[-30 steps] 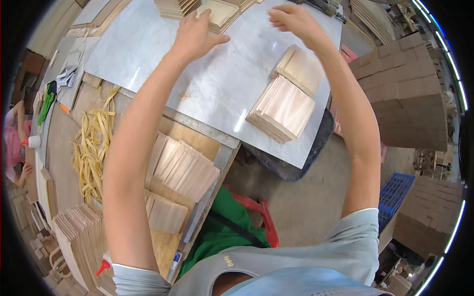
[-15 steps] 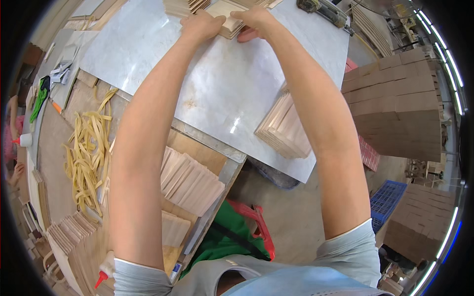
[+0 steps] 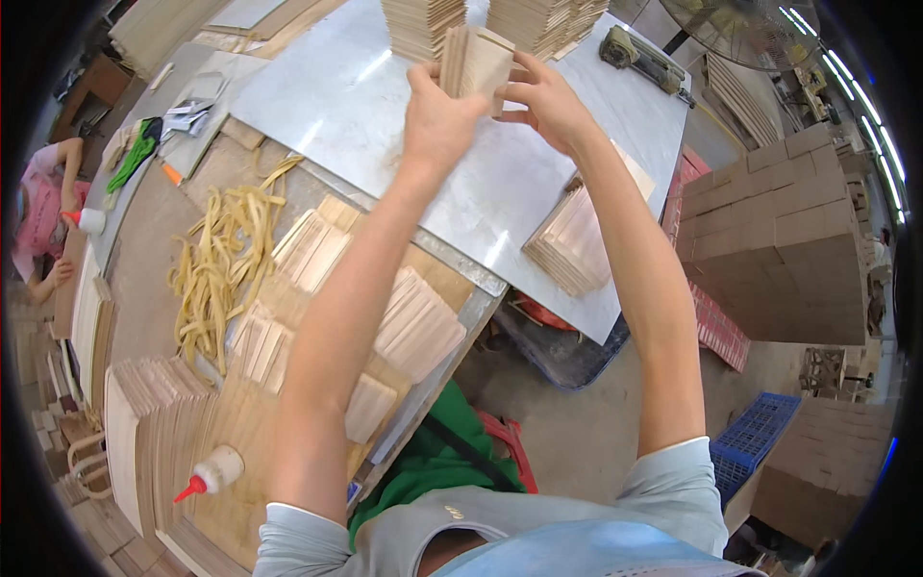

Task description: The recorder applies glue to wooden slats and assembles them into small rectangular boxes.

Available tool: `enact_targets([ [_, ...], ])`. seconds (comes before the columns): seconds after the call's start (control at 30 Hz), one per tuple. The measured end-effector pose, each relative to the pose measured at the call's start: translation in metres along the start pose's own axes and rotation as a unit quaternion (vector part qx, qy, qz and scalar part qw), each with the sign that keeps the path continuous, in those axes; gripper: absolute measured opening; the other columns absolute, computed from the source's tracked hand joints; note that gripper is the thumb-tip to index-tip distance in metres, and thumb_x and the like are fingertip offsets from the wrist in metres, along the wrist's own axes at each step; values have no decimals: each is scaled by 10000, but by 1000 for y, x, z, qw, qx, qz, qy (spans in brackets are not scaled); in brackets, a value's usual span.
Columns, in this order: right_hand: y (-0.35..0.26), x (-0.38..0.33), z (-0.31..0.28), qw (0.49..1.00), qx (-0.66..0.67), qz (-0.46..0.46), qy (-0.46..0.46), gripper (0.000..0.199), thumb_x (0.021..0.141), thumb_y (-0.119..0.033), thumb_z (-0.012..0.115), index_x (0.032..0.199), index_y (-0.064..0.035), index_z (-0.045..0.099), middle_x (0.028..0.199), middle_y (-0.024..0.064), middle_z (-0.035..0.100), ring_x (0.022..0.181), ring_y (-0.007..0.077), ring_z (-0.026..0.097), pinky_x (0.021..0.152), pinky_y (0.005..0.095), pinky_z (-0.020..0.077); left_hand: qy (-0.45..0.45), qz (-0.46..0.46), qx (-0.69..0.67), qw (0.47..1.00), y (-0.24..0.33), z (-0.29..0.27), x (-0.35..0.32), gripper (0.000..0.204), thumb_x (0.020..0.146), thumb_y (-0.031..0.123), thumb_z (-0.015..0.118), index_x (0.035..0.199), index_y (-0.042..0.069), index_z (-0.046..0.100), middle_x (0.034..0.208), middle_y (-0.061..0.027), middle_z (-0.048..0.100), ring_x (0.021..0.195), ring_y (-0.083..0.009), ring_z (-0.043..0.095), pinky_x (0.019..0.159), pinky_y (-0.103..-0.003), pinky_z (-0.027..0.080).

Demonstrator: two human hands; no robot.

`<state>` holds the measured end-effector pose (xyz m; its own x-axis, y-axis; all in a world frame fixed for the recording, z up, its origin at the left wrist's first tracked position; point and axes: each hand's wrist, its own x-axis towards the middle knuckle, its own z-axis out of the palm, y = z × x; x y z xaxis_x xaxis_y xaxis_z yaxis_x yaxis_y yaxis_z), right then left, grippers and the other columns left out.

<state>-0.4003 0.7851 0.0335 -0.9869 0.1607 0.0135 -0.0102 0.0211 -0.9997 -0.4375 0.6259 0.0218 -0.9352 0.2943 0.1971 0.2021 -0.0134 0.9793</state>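
Both hands, the left hand (image 3: 437, 115) and the right hand (image 3: 548, 96), grip a small bunch of thin wood pieces (image 3: 474, 60) above the shiny metal table (image 3: 336, 106), squaring them up, and next they need a flat, steady spot to rest.

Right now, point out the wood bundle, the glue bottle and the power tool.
wood bundle (image 3: 478, 60), head view, its broad front face.
glue bottle (image 3: 219, 470), head view, its pale body.
power tool (image 3: 639, 56), head view, its green housing.

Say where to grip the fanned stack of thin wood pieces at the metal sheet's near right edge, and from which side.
Probably by its two long sides, coming from above. The fanned stack lies flat on the metal sheet, its pieces slid stepwise, so squeezing across the long edges would square them. The right forearm crosses above it; both hands hold another bundle.
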Motion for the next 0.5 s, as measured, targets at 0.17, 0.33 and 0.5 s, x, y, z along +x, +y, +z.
enact_targets([
  [0.17,-32,-91,51,997,15,-63,29,974,727,-294,752,1457,5,180,1355,214,410,1155,288,521,1008,405,375,-17,44,89,995,51,-16,-86,532,778,161,681,1160,-25,361,1081,-178,585,996,-258,589,837,-330,468],
  [0.33,-31,-156,73,998,38,-59,3,1070,699,-325,781,1466,30,125,1404,262,344,1255,320,449,1025,399,364,-127,67,28,989,52,-51,-147,842,673,254,823,1306,7,325,1290,-187,429,1233,-316,423,948,-412,447],
  [0.5,-25,-198,86,995,44,-68,-50,1089,697,-352,781,1460,51,116,1429,281,307,1289,354,411,1041,413,360,-204,-58,-194,958,72,-72,-192,927,650,180,844,1340,48,237,1341,-200,340,1263,-315,381,995,-426,438],
])
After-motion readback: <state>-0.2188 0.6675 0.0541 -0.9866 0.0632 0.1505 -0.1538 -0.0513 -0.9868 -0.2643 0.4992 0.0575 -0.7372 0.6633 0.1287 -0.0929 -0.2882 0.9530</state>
